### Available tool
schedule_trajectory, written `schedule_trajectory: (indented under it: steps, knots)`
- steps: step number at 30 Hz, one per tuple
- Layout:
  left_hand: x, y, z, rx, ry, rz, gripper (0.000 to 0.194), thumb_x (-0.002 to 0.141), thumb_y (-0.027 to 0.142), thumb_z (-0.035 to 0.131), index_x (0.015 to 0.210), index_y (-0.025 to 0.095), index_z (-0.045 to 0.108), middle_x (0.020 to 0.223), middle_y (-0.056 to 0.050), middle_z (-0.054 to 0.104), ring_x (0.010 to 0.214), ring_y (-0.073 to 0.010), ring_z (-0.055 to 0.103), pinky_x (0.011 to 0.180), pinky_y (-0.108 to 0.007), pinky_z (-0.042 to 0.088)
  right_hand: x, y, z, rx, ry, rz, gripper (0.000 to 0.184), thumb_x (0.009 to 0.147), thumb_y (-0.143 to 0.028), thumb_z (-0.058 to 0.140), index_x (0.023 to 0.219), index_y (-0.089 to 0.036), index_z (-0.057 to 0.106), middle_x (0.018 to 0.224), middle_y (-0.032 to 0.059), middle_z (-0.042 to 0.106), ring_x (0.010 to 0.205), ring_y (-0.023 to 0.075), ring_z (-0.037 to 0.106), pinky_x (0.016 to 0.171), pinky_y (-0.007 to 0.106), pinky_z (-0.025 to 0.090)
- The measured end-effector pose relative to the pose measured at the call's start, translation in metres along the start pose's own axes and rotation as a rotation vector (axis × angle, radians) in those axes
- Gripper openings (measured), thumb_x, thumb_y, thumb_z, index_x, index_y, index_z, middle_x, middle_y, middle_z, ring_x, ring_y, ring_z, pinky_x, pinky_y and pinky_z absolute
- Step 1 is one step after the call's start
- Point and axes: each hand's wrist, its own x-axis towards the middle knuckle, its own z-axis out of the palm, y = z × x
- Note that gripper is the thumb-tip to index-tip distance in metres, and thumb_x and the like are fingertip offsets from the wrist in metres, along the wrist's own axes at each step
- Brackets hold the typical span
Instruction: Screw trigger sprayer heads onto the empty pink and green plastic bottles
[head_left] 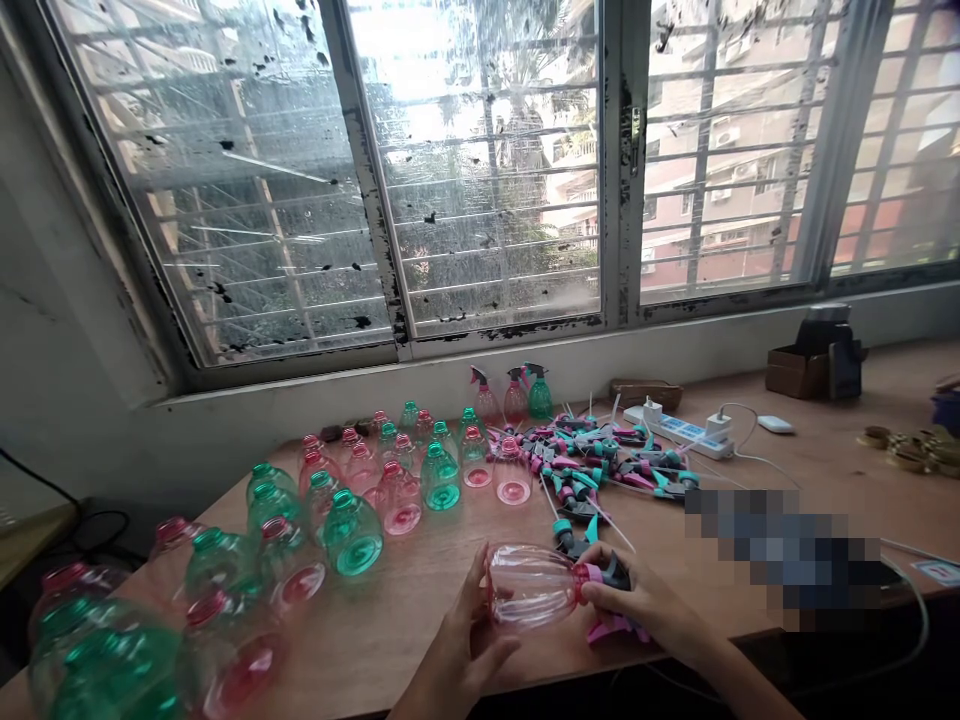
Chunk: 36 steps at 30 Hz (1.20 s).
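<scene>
A clear pink spray bottle (531, 588) lies sideways between my hands, just above the table's front part. My left hand (466, 625) wraps round its base end. At the neck, my right hand (626, 585) grips the spray head (592, 574), which has a pink collar and a dark grey body. The collar sits on the bottle's mouth; whether it is screwed tight I cannot tell. Below my right hand is a bright pink trigger part (619, 630), partly hidden. Beyond it lies a loose teal and grey spray head (574, 540).
Open pink and green bottles (354, 535) stand along the left and back of the wooden table (420, 620). A pile of spray heads (592, 450) with tubes lies at centre. Behind it stand three bottles with heads (515, 395). A power strip (679, 432) and a blurred-out object (787, 555) are right.
</scene>
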Motion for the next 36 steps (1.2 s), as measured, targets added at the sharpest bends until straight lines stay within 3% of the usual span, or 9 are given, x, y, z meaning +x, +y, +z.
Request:
schedule_trajectory:
  steps: [3,7,11,14,19,24,30,33,36]
  knots:
    - [0.0,0.002,0.001,-0.045,-0.003,0.003,0.102,0.083,0.046,0.075,0.159,0.029,0.009,0.13,-0.011,0.062,0.12,-0.0289,0.06,0.111,-0.045,0.04,-0.001,-0.001,0.0,0.015,-0.005,0.007,0.039,0.076,-0.049,0.082,0.09,-0.019,0.061,0.066,-0.0056,0.056,0.06,0.0118,0.05,0.057,0.022,0.045]
    - [0.0,0.001,0.0,-0.057,-0.006,-0.039,0.093,0.085,0.046,0.073,0.157,0.026,0.019,0.129,-0.013,0.06,0.122,-0.0302,0.058,0.108,-0.042,0.044,-0.001,-0.002,0.0,0.002,0.004,0.001,0.039,0.076,-0.048,0.082,0.091,-0.018,0.062,0.068,-0.0051,0.058,0.06,0.0113,0.051,0.058,0.022,0.044]
    - [0.002,-0.01,-0.001,-0.019,0.016,0.009,0.092,0.086,0.049,0.071,0.157,0.031,0.017,0.137,-0.014,0.053,0.114,-0.0277,0.062,0.102,-0.042,0.048,0.0,-0.001,0.001,0.007,0.004,-0.013,0.039,0.076,-0.049,0.081,0.091,-0.018,0.062,0.066,-0.0057,0.058,0.058,0.0106,0.05,0.055,0.02,0.041]
    - [0.003,-0.02,-0.002,0.006,0.016,0.049,0.086,0.089,0.053,0.064,0.157,0.034,0.014,0.131,-0.012,0.056,0.106,-0.025,0.064,0.1,-0.043,0.049,0.001,0.003,0.001,0.021,0.011,-0.024,0.038,0.078,-0.049,0.08,0.092,-0.019,0.061,0.063,-0.0064,0.057,0.056,0.0103,0.05,0.054,0.021,0.042]
    - [0.002,-0.023,-0.003,-0.017,0.015,0.039,0.103,0.081,0.051,0.075,0.158,0.03,0.011,0.132,-0.014,0.056,0.121,-0.0313,0.057,0.106,-0.047,0.043,0.002,0.01,0.0,0.04,-0.003,-0.023,0.038,0.079,-0.048,0.08,0.092,-0.019,0.061,0.063,-0.0065,0.058,0.056,0.0106,0.053,0.056,0.022,0.045]
    - [0.002,-0.017,-0.003,-0.05,-0.025,0.021,0.095,0.084,0.047,0.074,0.157,0.03,0.017,0.139,-0.015,0.052,0.12,-0.0315,0.058,0.105,-0.048,0.046,0.001,0.006,0.0,0.022,0.0,-0.031,0.037,0.078,-0.048,0.081,0.091,-0.019,0.061,0.064,-0.0063,0.06,0.055,0.0103,0.054,0.054,0.02,0.044]
    - [0.001,-0.02,-0.002,0.005,0.009,0.055,0.084,0.092,0.049,0.061,0.158,0.035,0.011,0.146,-0.013,0.049,0.113,-0.0254,0.062,0.105,-0.044,0.047,0.001,0.003,0.002,0.035,-0.001,-0.025,0.035,0.081,-0.048,0.078,0.094,-0.019,0.061,0.063,-0.0059,0.062,0.054,0.011,0.057,0.054,0.021,0.045]
    - [0.002,-0.023,-0.003,0.02,0.004,0.047,0.097,0.086,0.047,0.072,0.158,0.034,0.008,0.146,-0.014,0.051,0.119,-0.0284,0.06,0.108,-0.047,0.044,0.002,0.005,0.0,0.029,-0.009,-0.035,0.034,0.082,-0.046,0.078,0.094,-0.019,0.062,0.065,-0.0052,0.065,0.056,0.0111,0.059,0.056,0.021,0.047]
    - [0.003,-0.022,-0.003,0.018,0.025,0.057,0.1,0.082,0.047,0.075,0.158,0.033,0.01,0.154,-0.015,0.042,0.131,-0.0329,0.051,0.11,-0.047,0.043,0.002,0.005,0.0,0.014,-0.012,-0.037,0.034,0.081,-0.046,0.078,0.093,-0.019,0.062,0.068,-0.0037,0.068,0.057,0.0114,0.06,0.055,0.02,0.046]
